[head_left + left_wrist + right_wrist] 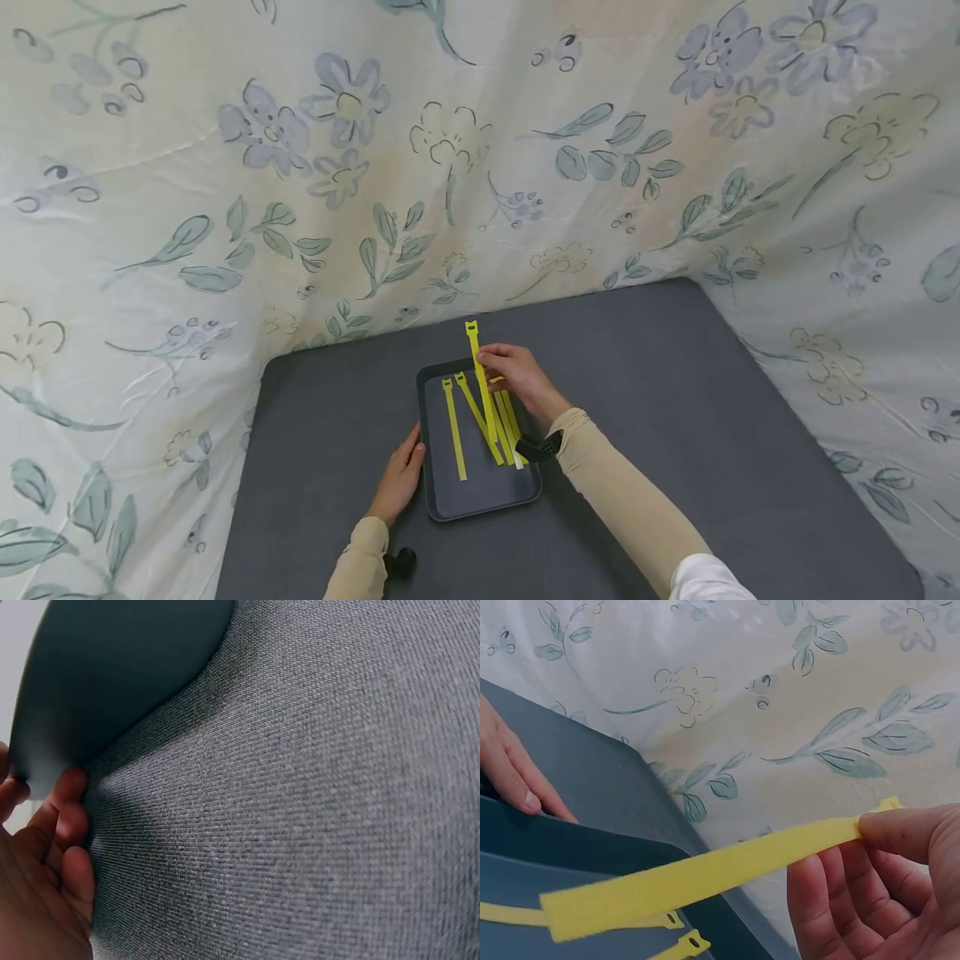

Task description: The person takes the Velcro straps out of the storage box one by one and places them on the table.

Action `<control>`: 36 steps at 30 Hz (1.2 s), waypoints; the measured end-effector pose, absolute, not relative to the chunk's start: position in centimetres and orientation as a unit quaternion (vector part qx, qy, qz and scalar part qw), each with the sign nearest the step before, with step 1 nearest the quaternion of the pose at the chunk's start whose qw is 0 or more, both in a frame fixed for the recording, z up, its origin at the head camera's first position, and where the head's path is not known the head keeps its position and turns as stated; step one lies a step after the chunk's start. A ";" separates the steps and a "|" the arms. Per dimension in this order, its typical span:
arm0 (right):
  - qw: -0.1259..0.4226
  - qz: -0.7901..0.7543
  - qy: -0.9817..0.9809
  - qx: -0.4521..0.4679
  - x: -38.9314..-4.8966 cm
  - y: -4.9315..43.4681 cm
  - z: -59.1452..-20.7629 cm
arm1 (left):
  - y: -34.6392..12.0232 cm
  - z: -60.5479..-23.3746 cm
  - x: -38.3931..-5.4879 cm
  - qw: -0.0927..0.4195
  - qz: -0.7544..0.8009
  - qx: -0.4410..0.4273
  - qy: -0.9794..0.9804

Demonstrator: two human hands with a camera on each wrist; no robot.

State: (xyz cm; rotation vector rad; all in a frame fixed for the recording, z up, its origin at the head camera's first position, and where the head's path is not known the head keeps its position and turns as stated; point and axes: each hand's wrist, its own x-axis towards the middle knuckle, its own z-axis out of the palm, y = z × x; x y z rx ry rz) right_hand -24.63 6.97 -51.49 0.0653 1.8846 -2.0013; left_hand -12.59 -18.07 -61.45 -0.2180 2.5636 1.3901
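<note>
Pinched between thumb and fingers of the right hand [521, 381], just short of its slotted head: a yellow hook-and-loop cable tie [705, 877], raised above a dark grey tray [487, 492]. Long axis running near to far, with a slight lean to the left at the far end; slotted head pointing far, out past the far rim, square tail pointing near, over the tray floor. Plainly nearer to this tie: the right hand, just to its right, above the far right part of the tray. Farther off, to the left and nearer the body: the left hand [399, 479], resting against the outside of the tray's left wall, fingers loosely extended and holding no tie; how firmly pressed, impossible to tell. Inside the tray, all with long axes roughly near to far: a leftmost tie [454, 429], almost straight; a slanted tie [472, 404], with its near end toward the right; and, on the right, a close group of ties [515, 427], partly hidden, exact count uncertain. Beneath the tray, a dark grey table [675, 375]; behind and around, a floral curtain [330, 242].
</note>
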 end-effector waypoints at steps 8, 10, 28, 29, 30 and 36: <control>0.172 -0.714 0.678 0.023 -24.7 8.4 -50.3 | -18.5 -60.8 -13.0 0.108 0.478 -0.072 0.869; 0.168 -0.715 0.679 0.021 -24.9 8.7 -49.9 | -18.6 -60.6 -13.2 0.105 0.475 -0.074 0.870; 0.145 -0.700 0.697 0.049 -23.8 12.0 -50.6 | -18.9 -62.0 -12.0 0.099 0.461 -0.094 0.877; 0.143 -0.700 0.698 0.051 -23.7 12.3 -50.6 | -18.9 -61.9 -12.0 0.099 0.464 -0.092 0.876; 0.140 -0.699 0.700 0.052 -23.7 12.6 -50.6 | -18.8 -61.8 -12.0 0.095 0.464 -0.089 0.876; 0.132 -0.684 0.714 0.064 -22.5 15.3 -51.0 | -18.0 -61.4 -12.0 0.087 0.464 -0.075 0.878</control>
